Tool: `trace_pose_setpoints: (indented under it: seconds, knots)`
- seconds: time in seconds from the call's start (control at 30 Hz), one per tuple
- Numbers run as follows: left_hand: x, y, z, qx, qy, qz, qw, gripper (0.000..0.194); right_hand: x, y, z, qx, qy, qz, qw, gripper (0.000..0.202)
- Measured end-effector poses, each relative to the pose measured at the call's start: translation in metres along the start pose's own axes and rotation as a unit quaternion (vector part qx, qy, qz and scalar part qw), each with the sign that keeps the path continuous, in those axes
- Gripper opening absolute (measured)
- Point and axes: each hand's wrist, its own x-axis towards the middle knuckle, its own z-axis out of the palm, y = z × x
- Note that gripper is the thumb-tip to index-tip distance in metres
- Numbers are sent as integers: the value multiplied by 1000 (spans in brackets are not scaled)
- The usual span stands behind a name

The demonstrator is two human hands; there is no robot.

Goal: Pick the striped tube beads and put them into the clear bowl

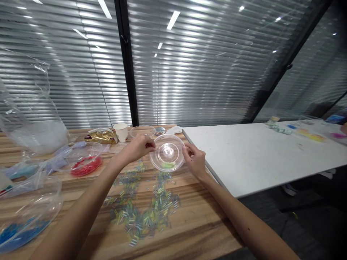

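A clear round plastic bowl [168, 153] is raised over the wooden table and tilted toward me. Some small yellow-green pieces [168, 165] lie at its lower edge. My right hand [195, 160] pinches the bowl's right rim. At the left rim is my left hand [138, 147], its fingers closed at the edge. Below and nearer to me, many short tube-like pieces [143, 216] in yellow, blue-grey and clear are scattered on the wooden tabletop [197, 231].
On the left stand clear bowls with red pieces [86, 166] and blue pieces [24, 233], and a large clear bag [40, 135]. A gold packet [101, 136] and paper cup [121, 132] are behind. A white table [230, 155] adjoins on the right.
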Motion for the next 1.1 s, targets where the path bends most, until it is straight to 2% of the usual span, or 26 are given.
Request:
trace_pose_setpoints:
  seconds: [0.37, 0.73, 1.1]
  knots:
    - [1, 1, -1, 34, 6, 2, 999, 14, 0, 0, 0, -6, -11, 7, 1000, 23]
    - [1, -5, 5, 43, 1, 18, 999, 15, 0, 0, 0, -2, -12, 10, 1000, 24]
    - [2, -7, 10, 70, -24, 21, 997, 24, 1, 2, 0, 10, -35, 34, 999, 26]
